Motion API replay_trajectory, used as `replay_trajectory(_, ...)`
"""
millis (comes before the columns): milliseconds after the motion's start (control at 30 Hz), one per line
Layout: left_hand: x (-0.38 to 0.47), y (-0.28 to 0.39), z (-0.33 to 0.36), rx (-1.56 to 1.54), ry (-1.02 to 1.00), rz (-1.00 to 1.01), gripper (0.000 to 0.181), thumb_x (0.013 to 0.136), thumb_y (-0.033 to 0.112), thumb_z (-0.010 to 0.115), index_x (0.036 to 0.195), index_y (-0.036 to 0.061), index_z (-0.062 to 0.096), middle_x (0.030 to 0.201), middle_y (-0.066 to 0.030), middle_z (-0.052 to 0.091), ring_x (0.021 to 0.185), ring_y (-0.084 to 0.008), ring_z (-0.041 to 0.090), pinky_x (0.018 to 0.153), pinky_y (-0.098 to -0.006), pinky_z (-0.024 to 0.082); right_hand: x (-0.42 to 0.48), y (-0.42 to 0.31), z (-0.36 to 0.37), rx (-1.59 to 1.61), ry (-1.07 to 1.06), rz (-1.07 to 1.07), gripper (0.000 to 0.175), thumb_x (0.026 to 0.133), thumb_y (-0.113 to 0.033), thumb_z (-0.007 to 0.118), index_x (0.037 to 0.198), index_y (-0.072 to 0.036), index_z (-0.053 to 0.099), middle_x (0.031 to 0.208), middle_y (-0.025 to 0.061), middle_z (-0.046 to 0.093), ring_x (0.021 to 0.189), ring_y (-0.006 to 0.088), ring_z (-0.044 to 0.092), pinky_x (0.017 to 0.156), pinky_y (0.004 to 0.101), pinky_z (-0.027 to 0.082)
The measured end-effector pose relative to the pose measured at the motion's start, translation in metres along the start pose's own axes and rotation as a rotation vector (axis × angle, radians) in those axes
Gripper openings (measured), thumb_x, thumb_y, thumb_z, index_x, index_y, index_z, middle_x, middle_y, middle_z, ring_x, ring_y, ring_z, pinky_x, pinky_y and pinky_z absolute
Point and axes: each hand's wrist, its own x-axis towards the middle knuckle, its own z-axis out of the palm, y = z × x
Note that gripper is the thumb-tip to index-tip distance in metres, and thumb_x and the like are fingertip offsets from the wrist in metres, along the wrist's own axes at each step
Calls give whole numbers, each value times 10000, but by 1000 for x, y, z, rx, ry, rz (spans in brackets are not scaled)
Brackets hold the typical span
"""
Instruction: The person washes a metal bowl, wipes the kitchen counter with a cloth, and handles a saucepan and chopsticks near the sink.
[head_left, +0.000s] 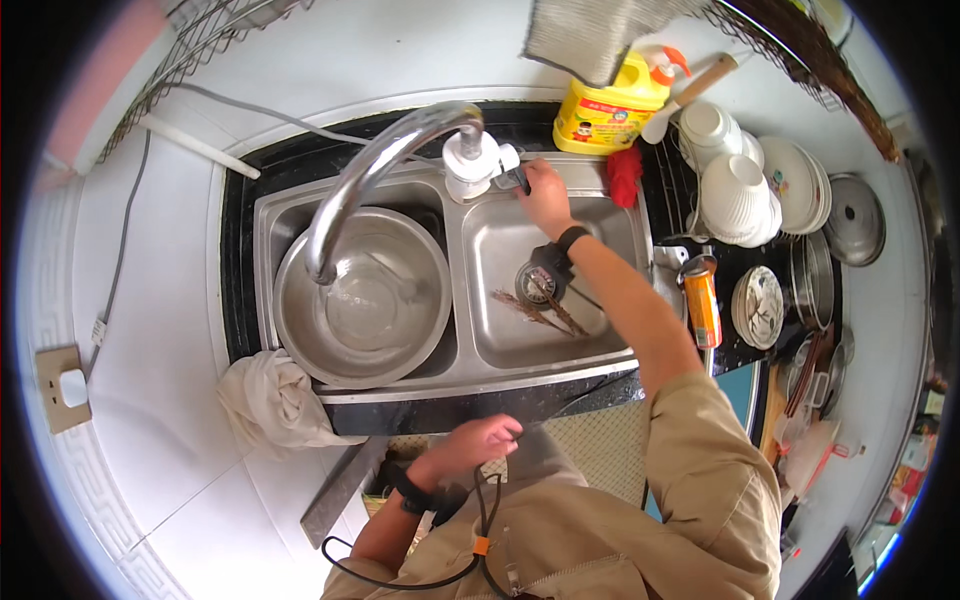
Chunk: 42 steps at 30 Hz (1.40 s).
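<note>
My right hand (546, 196) reaches over the right sink basin (484, 300), its fingers on the dark lever (511, 180) of the tap. The tap has a white body (471, 166) and a curved chrome spout (375, 161), whose end hangs over a large steel bowl (360, 307) in the left basin. No water stream shows at the spout. Around the drain strainer (538, 285) lie brown, twig-like stalks (525, 309). My left hand (484, 441) hovers before the counter's front edge with curled, blurred fingers; whether they hold anything is unclear.
A yellow pump bottle (611, 112) and a red cloth (624, 178) are behind the right basin. White bowls (735, 187), plates (795, 187) and an orange can (703, 307) stand to the right. A pale cloth (274, 397) drapes over the front left corner. Black cables (480, 517) hang at my chest.
</note>
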Motion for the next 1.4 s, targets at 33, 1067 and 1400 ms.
replay_trajectory(33,1,9,-11,17,55,22,388,963,240,612,1289,48,524,1142,-96,641,1049,-168,616,920,-324,491,1,10,-11,-7,16,7,225,798,-113,596,1000,-64,682,986,191,645,952,367,627,824,471,506)
replay_trajectory(1067,270,350,-207,779,842,787,639,648,191,865,1173,-11,562,1137,-180,571,1116,-346,528,965,-404,428,-43,96,-116,-247,25,176,402,714,-4,655,1099,-120,643,1143,120,588,1077,366,561,870,402,521)
replay_trajectory(1400,189,309,-100,875,841,824,351,803,47,699,1110,-16,541,1162,-164,588,1082,-340,580,928,-371,469,-50,126,-130,-61,-27,213,371,754,-29,608,1116,-93,653,1080,143,638,977,380,606,851,445,521)
